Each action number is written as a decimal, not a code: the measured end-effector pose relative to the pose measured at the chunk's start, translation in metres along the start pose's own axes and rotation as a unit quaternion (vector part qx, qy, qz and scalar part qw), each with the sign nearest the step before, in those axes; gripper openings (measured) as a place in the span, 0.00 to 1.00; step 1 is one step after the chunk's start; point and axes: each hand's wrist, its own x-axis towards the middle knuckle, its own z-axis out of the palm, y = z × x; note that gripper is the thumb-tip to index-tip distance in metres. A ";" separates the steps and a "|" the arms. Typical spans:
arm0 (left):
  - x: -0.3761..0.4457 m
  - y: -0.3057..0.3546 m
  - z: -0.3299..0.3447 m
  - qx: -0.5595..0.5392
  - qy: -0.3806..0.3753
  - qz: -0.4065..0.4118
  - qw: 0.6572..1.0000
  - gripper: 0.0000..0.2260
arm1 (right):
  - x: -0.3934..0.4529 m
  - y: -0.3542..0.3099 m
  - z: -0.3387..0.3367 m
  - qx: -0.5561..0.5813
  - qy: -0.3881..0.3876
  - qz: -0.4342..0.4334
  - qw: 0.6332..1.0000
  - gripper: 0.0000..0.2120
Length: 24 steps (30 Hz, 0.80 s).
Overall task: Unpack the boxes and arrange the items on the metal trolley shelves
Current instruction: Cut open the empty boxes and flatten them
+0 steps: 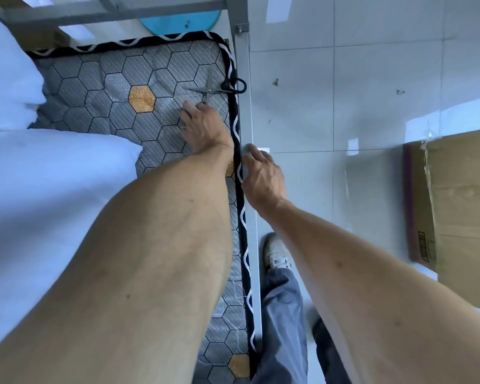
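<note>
**Reaching for the scissors before any box is opened**

Nearest, the right hand (263,176) rests on the white metal bed rail (245,128), fingers curled over its edge, apparently bracing the lean. Just beyond, the left hand (203,126) stretches across the hexagon-patterned mattress (100,87), its fingers extended and holding nothing; the fingertips sit just short of the scissors (219,88). The scissors lie with blades spread, black handles against the mattress's piped border. Off to the right, a taped cardboard box (460,206) lies on the tiled floor (344,106), still sealed. No trolley is in view. This looks like the tool-fetching step: next the left hand must close around the scissors' handles, lift them, then carry them to the box's tape.
</note>
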 end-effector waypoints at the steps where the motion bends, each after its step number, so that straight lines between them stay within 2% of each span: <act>1: 0.000 0.000 0.000 0.001 0.001 0.000 1.000 0.15 | 0.000 0.000 0.000 -0.004 0.000 -0.002 1.000 0.22; 6: -0.001 -0.002 0.001 0.010 0.001 0.003 1.000 0.17 | -0.006 0.001 -0.001 -0.003 0.006 0.000 1.000 0.15; 10: -0.003 0.000 0.002 0.015 -0.003 0.005 1.000 0.15 | -0.009 0.005 -0.007 0.032 -0.002 0.094 0.995 0.21; 13: -0.007 0.001 0.000 0.012 -0.012 0.020 1.000 0.13 | -0.013 0.011 -0.013 0.047 0.013 0.154 0.987 0.22; 20: -0.016 0.016 0.002 -0.036 -0.052 -0.012 0.998 0.13 | -0.022 0.033 -0.028 0.029 -0.006 0.185 0.982 0.22; 24: -0.025 0.037 0.001 -0.079 -0.038 -0.013 0.996 0.12 | -0.027 0.045 -0.037 0.027 -0.005 0.212 0.977 0.22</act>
